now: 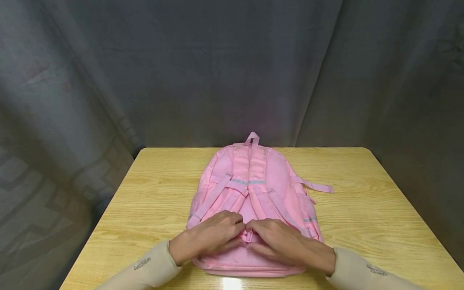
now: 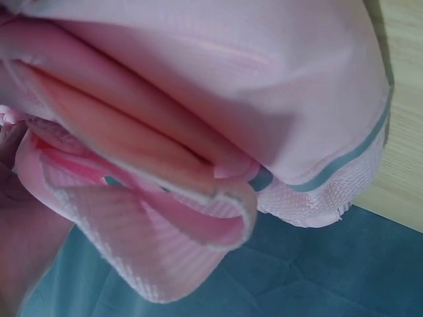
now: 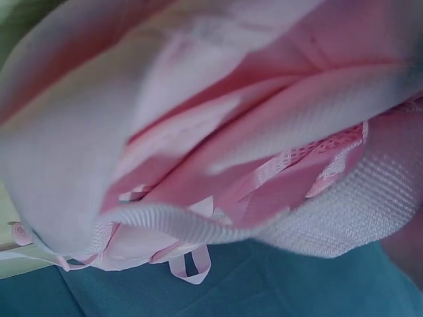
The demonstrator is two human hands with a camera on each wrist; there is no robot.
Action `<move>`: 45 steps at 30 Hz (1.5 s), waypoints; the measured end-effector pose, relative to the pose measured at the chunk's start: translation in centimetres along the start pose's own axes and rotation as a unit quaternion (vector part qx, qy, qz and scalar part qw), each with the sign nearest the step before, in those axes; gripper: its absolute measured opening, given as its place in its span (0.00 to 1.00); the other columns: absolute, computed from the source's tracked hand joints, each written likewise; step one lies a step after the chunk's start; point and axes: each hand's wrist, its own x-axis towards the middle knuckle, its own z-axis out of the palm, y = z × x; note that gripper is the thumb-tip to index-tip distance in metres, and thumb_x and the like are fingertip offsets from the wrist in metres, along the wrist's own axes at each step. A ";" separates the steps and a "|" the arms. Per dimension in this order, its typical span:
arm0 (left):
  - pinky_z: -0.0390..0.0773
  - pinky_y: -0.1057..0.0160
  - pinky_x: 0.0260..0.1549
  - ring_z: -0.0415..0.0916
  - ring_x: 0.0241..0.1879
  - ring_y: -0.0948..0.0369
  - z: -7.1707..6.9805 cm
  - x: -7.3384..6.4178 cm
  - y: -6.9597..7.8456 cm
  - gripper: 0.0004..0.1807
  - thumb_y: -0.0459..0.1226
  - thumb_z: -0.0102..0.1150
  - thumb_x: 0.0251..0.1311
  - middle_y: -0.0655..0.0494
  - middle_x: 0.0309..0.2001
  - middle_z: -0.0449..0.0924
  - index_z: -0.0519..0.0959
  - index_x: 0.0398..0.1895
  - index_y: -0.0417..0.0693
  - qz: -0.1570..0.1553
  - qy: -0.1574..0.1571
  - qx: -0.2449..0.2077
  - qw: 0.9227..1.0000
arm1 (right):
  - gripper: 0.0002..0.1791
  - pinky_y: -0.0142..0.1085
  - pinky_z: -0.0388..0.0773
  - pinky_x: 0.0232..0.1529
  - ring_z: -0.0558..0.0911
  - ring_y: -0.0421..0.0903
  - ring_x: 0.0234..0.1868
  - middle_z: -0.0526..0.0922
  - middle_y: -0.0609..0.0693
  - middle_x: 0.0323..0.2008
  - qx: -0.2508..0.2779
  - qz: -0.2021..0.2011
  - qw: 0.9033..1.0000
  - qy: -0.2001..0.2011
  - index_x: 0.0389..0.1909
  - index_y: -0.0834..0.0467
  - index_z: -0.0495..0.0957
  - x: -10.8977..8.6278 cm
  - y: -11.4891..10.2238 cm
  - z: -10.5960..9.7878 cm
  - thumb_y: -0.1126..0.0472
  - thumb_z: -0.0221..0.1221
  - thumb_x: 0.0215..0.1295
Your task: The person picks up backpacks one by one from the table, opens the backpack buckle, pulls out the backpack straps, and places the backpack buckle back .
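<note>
A pink backpack [image 1: 226,161] lies with its padded shoulder straps facing up and its top loop [image 1: 253,137] pointing away from me. Over its lower middle, my left hand [image 1: 217,231] and right hand [image 1: 277,238] meet at a small pink buckle [image 1: 248,236]. Curled fingers and thumbs pinch the buckle and its webbing from both sides. In the left wrist view, a looped webbing strap [image 2: 142,254] runs beside that hand at the left edge. Ribbed webbing [image 3: 337,224] crosses near my hand in the right wrist view. Both wrist views hide the fingertips behind fabric.
Under the backpack is a light wooden table [image 1: 152,193]. Dark grey curtains [image 1: 217,72] hang behind it and at both sides. A loose strap end [image 1: 320,187] sticks out from the bag's right side onto the tabletop.
</note>
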 end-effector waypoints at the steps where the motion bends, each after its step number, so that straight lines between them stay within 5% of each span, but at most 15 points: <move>1: 0.78 0.66 0.40 0.67 0.28 0.68 0.0 0.0 0.0 0.12 0.49 0.61 0.66 0.64 0.30 0.71 0.80 0.36 0.51 0.000 0.000 -0.001 1.000 | 0.14 0.24 0.75 0.35 0.72 0.29 0.32 0.77 0.36 0.31 -0.001 0.002 1.000 -0.001 0.47 0.56 0.77 0.0 0.0 0.0 0.52 0.63 0.66; 16: 0.78 0.69 0.36 0.64 0.27 0.70 0.1 0.0 -0.1 0.17 0.54 0.57 0.67 0.66 0.30 0.67 0.81 0.40 0.51 -0.009 0.008 -0.009 1.000 | 0.18 0.19 0.66 0.29 0.65 0.29 0.27 0.68 0.34 0.25 -0.006 0.027 0.999 0.016 0.46 0.56 0.77 -0.2 0.4 0.2 0.47 0.65 0.65; 32: 0.80 0.68 0.45 0.76 0.38 0.65 -0.5 -0.1 -0.5 0.12 0.44 0.61 0.66 0.59 0.39 0.78 0.80 0.46 0.48 -0.046 0.037 -0.055 0.997 | 0.12 0.31 0.82 0.38 0.80 0.32 0.34 0.84 0.42 0.34 -0.021 0.063 0.997 0.029 0.45 0.59 0.80 0.3 0.8 -0.1 0.55 0.63 0.67; 40: 0.80 0.63 0.52 0.80 0.44 0.62 -0.6 -0.1 -0.7 0.14 0.41 0.61 0.64 0.57 0.42 0.82 0.82 0.49 0.45 -0.093 0.051 -0.081 0.991 | 0.12 0.24 0.77 0.33 0.74 0.30 0.29 0.77 0.38 0.27 0.005 0.079 0.996 0.036 0.46 0.60 0.79 0.5 1.1 -0.3 0.57 0.62 0.66; 45: 0.81 0.66 0.46 0.79 0.39 0.64 -0.7 -0.1 -0.6 0.12 0.39 0.60 0.65 0.59 0.38 0.80 0.82 0.47 0.45 -0.095 0.076 -0.087 0.989 | 0.12 0.21 0.70 0.28 0.68 0.29 0.26 0.70 0.35 0.24 0.015 0.093 0.995 0.038 0.46 0.59 0.79 0.5 1.2 -0.3 0.57 0.62 0.67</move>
